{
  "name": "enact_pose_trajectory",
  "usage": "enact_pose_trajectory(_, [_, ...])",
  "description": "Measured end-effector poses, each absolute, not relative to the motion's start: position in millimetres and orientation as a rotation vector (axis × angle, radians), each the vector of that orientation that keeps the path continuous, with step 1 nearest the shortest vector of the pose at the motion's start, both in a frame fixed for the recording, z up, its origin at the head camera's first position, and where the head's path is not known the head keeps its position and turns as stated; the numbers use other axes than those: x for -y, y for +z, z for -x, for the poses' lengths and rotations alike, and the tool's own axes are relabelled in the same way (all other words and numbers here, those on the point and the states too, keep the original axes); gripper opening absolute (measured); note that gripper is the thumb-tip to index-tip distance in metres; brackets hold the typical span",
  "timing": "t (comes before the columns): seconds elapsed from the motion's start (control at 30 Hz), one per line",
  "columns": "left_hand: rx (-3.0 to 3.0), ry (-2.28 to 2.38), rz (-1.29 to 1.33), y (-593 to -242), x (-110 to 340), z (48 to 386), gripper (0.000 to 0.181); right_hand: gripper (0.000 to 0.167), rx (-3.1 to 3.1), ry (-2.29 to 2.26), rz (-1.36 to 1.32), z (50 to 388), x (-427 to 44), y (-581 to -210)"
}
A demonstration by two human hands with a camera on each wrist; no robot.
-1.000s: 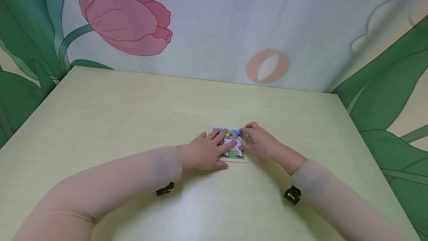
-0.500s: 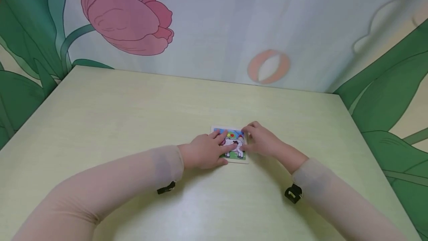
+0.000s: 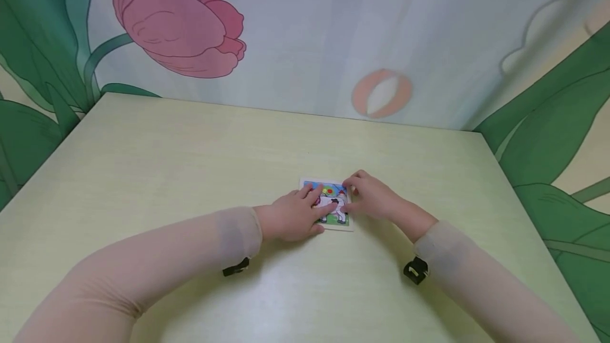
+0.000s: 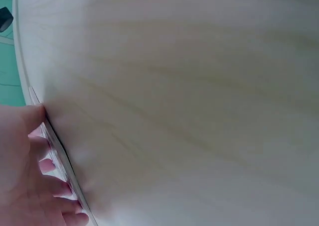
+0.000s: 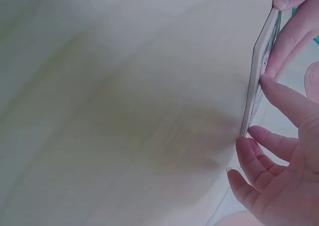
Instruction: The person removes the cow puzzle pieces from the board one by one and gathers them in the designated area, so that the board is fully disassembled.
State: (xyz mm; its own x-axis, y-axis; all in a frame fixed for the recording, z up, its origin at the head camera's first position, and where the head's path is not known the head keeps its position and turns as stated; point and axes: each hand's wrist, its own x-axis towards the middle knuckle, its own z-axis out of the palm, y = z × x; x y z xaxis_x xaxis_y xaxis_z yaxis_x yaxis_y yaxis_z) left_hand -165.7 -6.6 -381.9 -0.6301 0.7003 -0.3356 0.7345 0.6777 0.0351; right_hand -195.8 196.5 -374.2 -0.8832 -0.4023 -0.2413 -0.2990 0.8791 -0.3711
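Note:
A small square picture board (image 3: 329,226) with a pale frame and a black-and-white cow lies flat on the table. The left hand (image 3: 294,217) rests over its left part, fingers spread across the picture, thumb at the lower edge. At the board's right side, the right hand (image 3: 374,198) touches the edge and upper right corner with bent fingers and thumb. In the left wrist view the left hand (image 4: 37,171) lies along the thin board edge (image 4: 70,171). The right wrist view shows the right hand (image 5: 284,151) with fingertips against the board's side (image 5: 253,81).
A pale wooden table (image 3: 167,158) spreads around the hands. Behind it hangs a light cloth (image 3: 305,36) printed with a pink flower, with large green leaves at both sides. A black strap piece hangs at each sleeve cuff.
Both hands keep nearly the same places on the board. The right hand's fingers have shifted very slightly at the upper right corner.

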Motion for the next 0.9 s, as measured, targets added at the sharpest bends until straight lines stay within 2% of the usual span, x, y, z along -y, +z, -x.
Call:
enact_pose_trajectory(0.1, [-2.561,-0.147,-1.121,-382.8,8.0,165.1,0.062,0.055,-2.737,-0.468,0.517,197.7,-194.9,-374.6])
enact_pose_trajectory(0.43, [-2.492,-0.101,-0.990,-385.3,9.3,161.4,0.092,0.054,-2.701,-0.492,0.501,200.0,-191.5,-374.1])
enact_pose_trajectory(0.9, [-2.494,-0.121,-0.977,-381.9,6.0,161.3,0.096,0.055,-2.670,-0.515,0.489,205.1,-193.8,-370.4])
